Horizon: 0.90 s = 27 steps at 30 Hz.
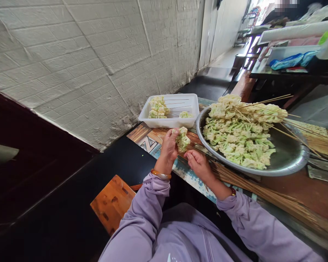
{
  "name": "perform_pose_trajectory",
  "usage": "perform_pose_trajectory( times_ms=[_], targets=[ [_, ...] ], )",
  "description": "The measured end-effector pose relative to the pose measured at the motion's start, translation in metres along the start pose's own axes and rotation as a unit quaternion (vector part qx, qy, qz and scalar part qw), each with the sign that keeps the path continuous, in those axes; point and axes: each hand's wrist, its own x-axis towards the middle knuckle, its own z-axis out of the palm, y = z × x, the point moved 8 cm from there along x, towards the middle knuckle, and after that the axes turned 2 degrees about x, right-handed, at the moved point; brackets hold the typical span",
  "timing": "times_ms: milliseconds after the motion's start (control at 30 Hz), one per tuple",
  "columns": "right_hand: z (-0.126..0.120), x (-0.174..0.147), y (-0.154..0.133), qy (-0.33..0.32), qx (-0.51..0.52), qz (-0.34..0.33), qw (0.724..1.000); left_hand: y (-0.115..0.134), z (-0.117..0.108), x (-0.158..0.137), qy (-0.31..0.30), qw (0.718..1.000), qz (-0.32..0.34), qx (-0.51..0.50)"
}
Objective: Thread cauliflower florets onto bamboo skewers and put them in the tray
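Observation:
Pale cauliflower florets [183,139] are gripped in my left hand [169,145], above the near edge of the table. Just below and to the right, my right hand [199,165] is closed in a pinch, its fingertips close to the florets. A thin bamboo skewer [206,187] seems to run through that hand; most of it is hidden. To the right stands a wide metal basin [292,160] holding loose cauliflower [240,142], with several skewered pieces [270,112] across its far rim. Behind my left hand is a white plastic tray [177,123] with cauliflower skewers [158,108] in it.
A bundle of bamboo skewers [257,189] lies along the table [194,180] in front of the basin. A wooden stool [113,203] stands at lower left. The white brick-patterned wall [98,54] borders the left side. Another table with a blue packet [287,62] is at upper right, a person behind it.

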Motion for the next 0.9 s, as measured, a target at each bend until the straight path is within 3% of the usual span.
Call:
perform_pose_trajectory(
  times_ms=[900],
  targets=[
    [-0.009, -0.005, -0.016, 0.043, -0.085, -0.035, 0.995, -0.011, 0.002, -0.007, -0.023, 0.999, -0.013, -0.031]
  ],
)
